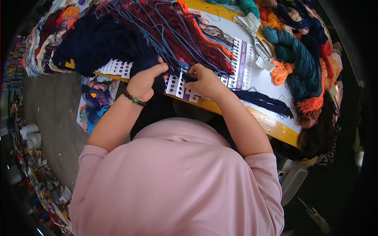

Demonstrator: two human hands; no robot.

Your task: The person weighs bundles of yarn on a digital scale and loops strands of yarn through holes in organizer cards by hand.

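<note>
My left hand [146, 80], with a beaded bracelet on its wrist, is closed on a strand of navy thread from the large dark navy bundle [106, 43]. Close by on the right, my right hand [208, 82] pinches a short stretch of navy thread between thumb and fingers. White punched thread cards [173, 85] lie beneath and between both hands at the table's near edge. Above them spread long maroon threads [173, 35] with blue strands across them. A loose navy hank [265, 103] rests to the right of my right forearm.
Scissors [263, 46] lie at the right on the white sheet [281, 74] covering the yellow table [271, 126]. Around them are an orange bundle [281, 74] and teal skeins [301, 74]. A printed card [242, 63] holds more threads. Colourful yarn hangs over the left table edge.
</note>
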